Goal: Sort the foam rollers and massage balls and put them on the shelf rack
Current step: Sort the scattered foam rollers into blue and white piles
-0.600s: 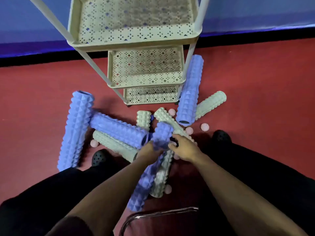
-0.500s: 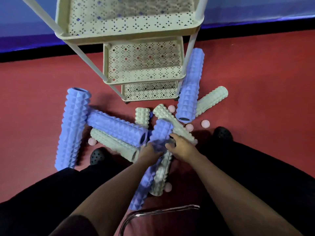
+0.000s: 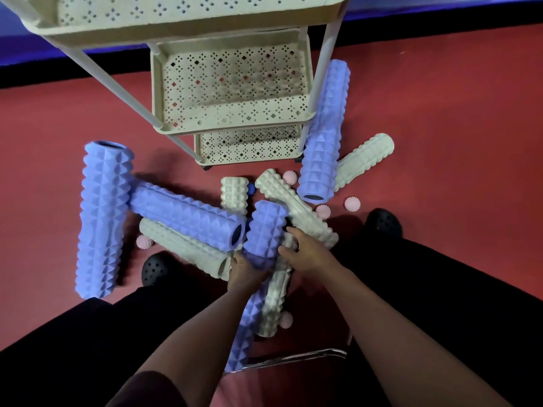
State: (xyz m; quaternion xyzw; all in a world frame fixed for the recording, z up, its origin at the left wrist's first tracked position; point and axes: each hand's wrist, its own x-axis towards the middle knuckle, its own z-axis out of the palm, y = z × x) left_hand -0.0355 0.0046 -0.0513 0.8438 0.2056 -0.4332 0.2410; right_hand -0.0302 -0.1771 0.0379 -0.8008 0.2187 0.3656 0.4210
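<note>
Your left hand (image 3: 246,268) and right hand (image 3: 305,251) both grip one short purple foam roller (image 3: 264,230), fingers curled round its near end, atop the pile on the red floor (image 3: 440,113) before the shelf rack (image 3: 232,124). Pick-up appears in hand. The next move likely calls for lifting it clear of the cream rollers (image 3: 296,204) onto a tier.
</note>
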